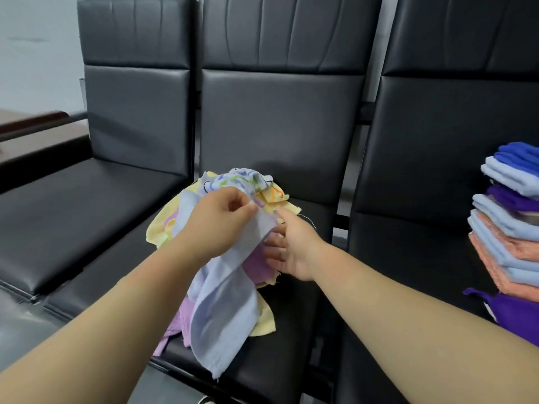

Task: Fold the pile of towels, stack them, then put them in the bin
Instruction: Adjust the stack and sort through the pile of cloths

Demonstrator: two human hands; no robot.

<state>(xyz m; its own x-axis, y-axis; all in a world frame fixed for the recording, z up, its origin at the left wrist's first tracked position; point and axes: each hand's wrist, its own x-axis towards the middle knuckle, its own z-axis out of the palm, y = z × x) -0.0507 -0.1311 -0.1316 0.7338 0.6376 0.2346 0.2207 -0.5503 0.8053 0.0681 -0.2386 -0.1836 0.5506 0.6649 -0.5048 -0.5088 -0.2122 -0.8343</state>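
Left hand (221, 220) is pinching one pale-blue cloth towel (221, 310); right hand (291, 246), fingers spread, is touching one multicoloured pile (157, 228); perhaps ten folded towels (507, 252) nearby.

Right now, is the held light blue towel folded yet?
Not folded: the light blue towel hangs loose and crumpled, pinched by the left hand.

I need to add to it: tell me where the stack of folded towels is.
Head view: the stack of folded towels sits on the rightmost black seat, at the picture's right edge.
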